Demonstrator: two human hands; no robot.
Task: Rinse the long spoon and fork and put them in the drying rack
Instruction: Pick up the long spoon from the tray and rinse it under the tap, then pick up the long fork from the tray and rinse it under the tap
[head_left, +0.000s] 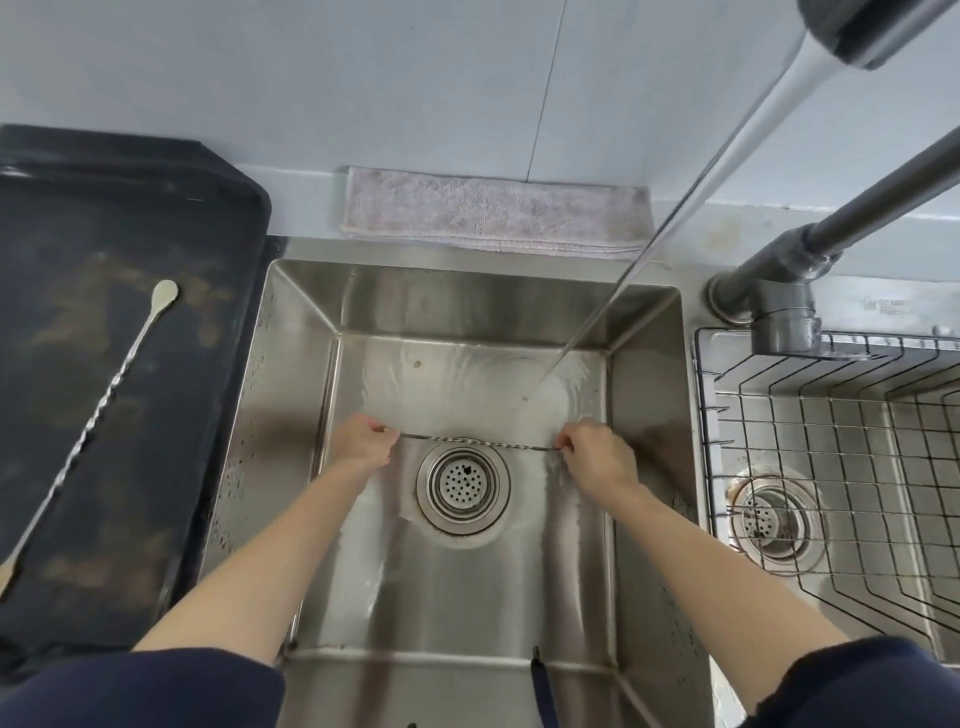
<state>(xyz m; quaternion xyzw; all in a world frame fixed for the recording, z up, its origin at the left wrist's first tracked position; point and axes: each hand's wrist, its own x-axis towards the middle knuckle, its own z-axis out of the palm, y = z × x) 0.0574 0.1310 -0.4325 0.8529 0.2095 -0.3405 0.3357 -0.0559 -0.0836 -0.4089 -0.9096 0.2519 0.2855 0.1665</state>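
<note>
A long twisted metal utensil (475, 442), probably the fork, is held level above the drain (462, 484) of the steel sink (291, 395). My left hand (363, 441) pinches its left end and my right hand (597, 457) pinches its right end, so both tips are hidden. Water from the tap (852, 31) streams down and strikes the sink floor just behind the utensil, toward its right end. The long spoon (104, 395) with a twisted handle lies diagonally on the dark tray (171, 519) at the left. The wire drying rack (831, 467) sits in the right basin.
A folded pale cloth (493, 218) lies on the ledge behind the sink. The grey tap pipe (857, 213) crosses above the rack's back left corner. A dark strip (543, 686) hangs over the sink's near edge.
</note>
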